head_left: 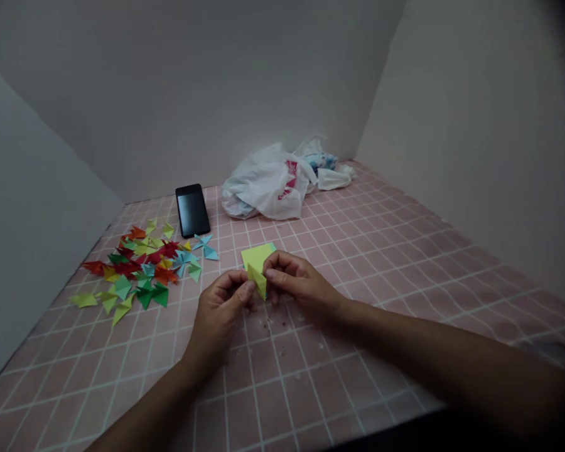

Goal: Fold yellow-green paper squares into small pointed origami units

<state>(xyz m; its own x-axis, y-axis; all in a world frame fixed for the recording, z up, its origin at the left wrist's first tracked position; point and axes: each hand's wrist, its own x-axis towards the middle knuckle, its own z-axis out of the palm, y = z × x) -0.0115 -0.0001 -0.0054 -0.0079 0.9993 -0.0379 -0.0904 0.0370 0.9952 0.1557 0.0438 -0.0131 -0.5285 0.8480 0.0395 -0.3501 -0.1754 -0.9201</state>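
Between my two hands is a small folded piece of yellow paper, its folds standing partly apart. My left hand pinches its left side between thumb and fingers. On the right edge, my right hand grips the same piece with its fingertips. Just behind it lies a stack of square paper sheets, yellow on top with a green edge showing; my right hand covers part of it. Left of my hands are many folded paper pieces in red, yellow, green, orange and blue, spread in a loose pile.
A black smartphone leans or lies behind the folded pieces. White plastic bags rest against the back wall, beside a blue-patterned packet. The table's pink checked cloth has small crumbs near my hands. Pale walls enclose the left, back and right.
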